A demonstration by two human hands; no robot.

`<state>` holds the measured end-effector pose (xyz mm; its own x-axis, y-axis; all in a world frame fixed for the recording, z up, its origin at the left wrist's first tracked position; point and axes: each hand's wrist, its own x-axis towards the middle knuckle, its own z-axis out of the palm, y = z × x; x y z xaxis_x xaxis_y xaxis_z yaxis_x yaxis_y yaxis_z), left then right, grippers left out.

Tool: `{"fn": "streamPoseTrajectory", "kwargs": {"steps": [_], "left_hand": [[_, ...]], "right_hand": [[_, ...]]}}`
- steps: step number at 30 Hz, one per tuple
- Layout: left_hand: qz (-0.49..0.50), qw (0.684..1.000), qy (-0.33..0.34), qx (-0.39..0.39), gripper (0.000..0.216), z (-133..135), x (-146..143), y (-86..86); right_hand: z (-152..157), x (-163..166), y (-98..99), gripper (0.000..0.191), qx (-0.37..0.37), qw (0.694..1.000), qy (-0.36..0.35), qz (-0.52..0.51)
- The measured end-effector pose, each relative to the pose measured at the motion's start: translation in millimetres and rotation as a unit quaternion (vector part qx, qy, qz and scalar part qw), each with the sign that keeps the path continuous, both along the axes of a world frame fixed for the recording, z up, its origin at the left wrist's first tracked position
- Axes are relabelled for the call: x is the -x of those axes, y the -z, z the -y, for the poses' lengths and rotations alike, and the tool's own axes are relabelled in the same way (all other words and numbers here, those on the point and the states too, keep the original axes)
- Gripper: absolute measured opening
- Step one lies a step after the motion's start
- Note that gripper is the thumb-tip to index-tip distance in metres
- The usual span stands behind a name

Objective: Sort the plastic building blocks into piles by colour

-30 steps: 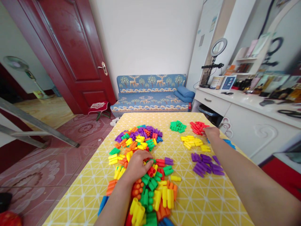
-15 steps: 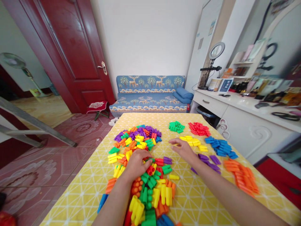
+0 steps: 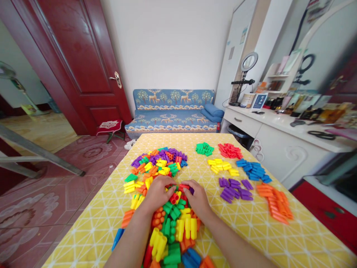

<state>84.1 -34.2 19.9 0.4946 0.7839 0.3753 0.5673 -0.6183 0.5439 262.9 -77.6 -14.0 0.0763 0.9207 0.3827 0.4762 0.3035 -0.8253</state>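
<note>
A long mixed pile of plastic toy building blocks (image 3: 170, 212), bullet-shaped tubes joined in rows, lies in front of me in several colours. My left hand (image 3: 159, 190) rests on its middle, fingers curled down with the thumb beside a red block (image 3: 174, 198); whatever is under the fingertips is hidden. My right hand (image 3: 197, 196) bends over the pile's right side, its fingers closed around a red block (image 3: 183, 186). A bit of purple shows under those fingers. Both hands are close together, with green and yellow blocks just below them.
Single-colour groups lie to the right: green (image 3: 204, 149), red (image 3: 230, 150), yellow (image 3: 222, 166), blue (image 3: 253, 170), purple (image 3: 236, 190) and orange (image 3: 276, 203). A yellow patterned cloth (image 3: 237, 234) covers the table. Behind stand a blue sofa (image 3: 173, 115) and a white dresser (image 3: 279, 130).
My right hand has moved left from beside the yellow group to the mixed pile and closed on a red block. The left hand stays in nearly the same spot. The view has shifted slightly.
</note>
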Motion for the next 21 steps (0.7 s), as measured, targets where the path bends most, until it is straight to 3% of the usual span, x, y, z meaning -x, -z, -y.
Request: {"fn": "streamPoseTrajectory", "kwargs": {"steps": [7,16,21], "left_hand": [[0.0,1.0,0.008,-0.004,0.019,-0.8,1.4,2.2],[0.0,1.0,0.001,-0.006,0.017,0.5,0.6,0.1],[0.001,1.0,-0.004,0.003,0.017,0.6,0.6,1.1]], "right_hand": [[10.0,0.4,-7.2,0.018,-0.072,0.997,0.03,-0.025],[5.1,-6.1,-6.7,0.031,0.025,0.981,0.033,-0.188],[-13.6,-37.2,-11.2,0.032,-0.001,0.984,0.057,-0.166]]}}
